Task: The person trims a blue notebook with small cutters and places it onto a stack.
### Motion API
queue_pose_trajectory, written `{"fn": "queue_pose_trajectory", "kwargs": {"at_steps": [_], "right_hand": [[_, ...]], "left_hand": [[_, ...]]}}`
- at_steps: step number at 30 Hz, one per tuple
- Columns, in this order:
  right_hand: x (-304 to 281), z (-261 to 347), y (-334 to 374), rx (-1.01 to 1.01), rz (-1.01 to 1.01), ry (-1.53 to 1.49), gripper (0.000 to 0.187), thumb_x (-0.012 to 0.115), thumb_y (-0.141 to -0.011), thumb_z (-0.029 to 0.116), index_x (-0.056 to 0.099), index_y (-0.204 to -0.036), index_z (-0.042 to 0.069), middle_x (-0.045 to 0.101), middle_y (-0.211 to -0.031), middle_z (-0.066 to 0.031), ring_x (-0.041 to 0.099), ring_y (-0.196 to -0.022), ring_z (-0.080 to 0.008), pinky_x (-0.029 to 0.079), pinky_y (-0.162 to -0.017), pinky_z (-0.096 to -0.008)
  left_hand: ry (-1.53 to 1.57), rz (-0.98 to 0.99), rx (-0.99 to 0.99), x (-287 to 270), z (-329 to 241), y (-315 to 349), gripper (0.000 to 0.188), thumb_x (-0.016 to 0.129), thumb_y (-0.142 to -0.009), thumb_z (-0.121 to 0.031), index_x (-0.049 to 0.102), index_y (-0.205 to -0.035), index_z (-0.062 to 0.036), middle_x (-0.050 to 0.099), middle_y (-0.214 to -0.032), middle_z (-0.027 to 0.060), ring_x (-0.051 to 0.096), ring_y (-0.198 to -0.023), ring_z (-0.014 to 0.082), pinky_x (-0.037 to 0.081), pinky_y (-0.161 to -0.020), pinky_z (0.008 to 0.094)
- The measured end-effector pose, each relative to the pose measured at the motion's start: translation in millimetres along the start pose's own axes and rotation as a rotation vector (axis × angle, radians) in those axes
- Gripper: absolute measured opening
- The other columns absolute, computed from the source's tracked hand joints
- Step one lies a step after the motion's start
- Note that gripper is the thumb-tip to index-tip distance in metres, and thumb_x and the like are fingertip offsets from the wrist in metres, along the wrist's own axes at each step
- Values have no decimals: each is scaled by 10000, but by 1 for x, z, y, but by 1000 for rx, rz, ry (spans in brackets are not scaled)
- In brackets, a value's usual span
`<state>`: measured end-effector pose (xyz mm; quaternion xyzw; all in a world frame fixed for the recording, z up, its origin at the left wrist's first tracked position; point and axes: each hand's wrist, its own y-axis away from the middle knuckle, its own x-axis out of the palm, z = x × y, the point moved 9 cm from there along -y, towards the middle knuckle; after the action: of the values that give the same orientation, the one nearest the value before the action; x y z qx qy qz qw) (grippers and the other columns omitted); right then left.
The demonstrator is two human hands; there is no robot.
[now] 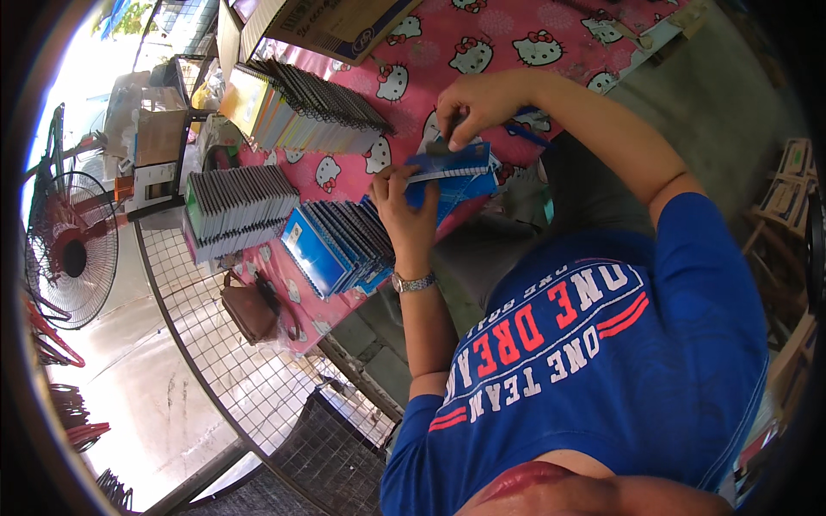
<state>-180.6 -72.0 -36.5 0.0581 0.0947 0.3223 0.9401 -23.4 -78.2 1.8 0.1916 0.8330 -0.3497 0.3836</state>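
Note:
A blue spiral notebook point(471, 158) is up at the table's near edge, above more blue covers whose lower part is partly hidden. My left hand point(403, 199), with a metal watch on its wrist, grips the notebook's left end between thumb and fingers. Over its upper edge my right hand point(486, 105) is closed, fingertips pinched around something small and dark that I cannot make out. Beside my left hand leans a row of blue spiral notebooks point(331, 245) on the table.
More spiral notebooks stand in a green-and-pink row point(241, 206) and a yellow row point(297, 107). A cardboard box point(344, 26) sits at the far side of the pink patterned tablecloth point(516, 21). A brown bag point(249, 310) lies near the left corner; a fan point(73, 254) stands beyond the wire mesh.

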Motion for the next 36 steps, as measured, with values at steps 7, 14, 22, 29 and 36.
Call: {"fn": "queue_pose_trajectory", "kwargs": {"at_steps": [7,14,22,29,36], "right_hand": [[-13,14,10,-216,-72,-384,461,741,-826,287,649,-1185,14,667,-1106,-45,610,-1017,-132,474,-914,-292],[-5,-8,3,82,17,-14,519,787,-773,278,649,-1184,-7,667,-1121,-72,620,-999,-145,516,-862,-310],[-8,13,-13,-144,69,-171,465,741,-795,224,656,-1185,-14,681,-1103,-79,621,-988,-151,499,-863,-313],[-9,14,-27,-119,31,-115,496,760,-790,231,648,-1207,-14,683,-1122,-90,622,-1028,-163,476,-942,-315],[-11,5,-32,-116,31,-23,478,776,-779,248,664,-1165,-11,666,-1174,-98,615,-1071,-182,487,-935,-332]], "left_hand": [[174,5,-22,-3,-3,-3,221,759,-801,-75,633,-978,-34,603,-955,117,597,-851,297,475,-713,357],[165,106,-76,9,5,1,233,765,-800,-80,630,-979,-17,595,-937,121,596,-758,267,465,-624,345],[306,161,-169,17,18,3,219,742,-811,-49,624,-991,-5,591,-943,108,598,-759,226,479,-631,322],[404,154,-188,18,20,2,267,736,-821,-53,591,-1041,-3,601,-927,102,602,-754,205,492,-631,301],[406,111,-205,20,25,4,299,735,-827,-57,589,-1084,-11,625,-937,115,614,-775,184,498,-649,301]]}}
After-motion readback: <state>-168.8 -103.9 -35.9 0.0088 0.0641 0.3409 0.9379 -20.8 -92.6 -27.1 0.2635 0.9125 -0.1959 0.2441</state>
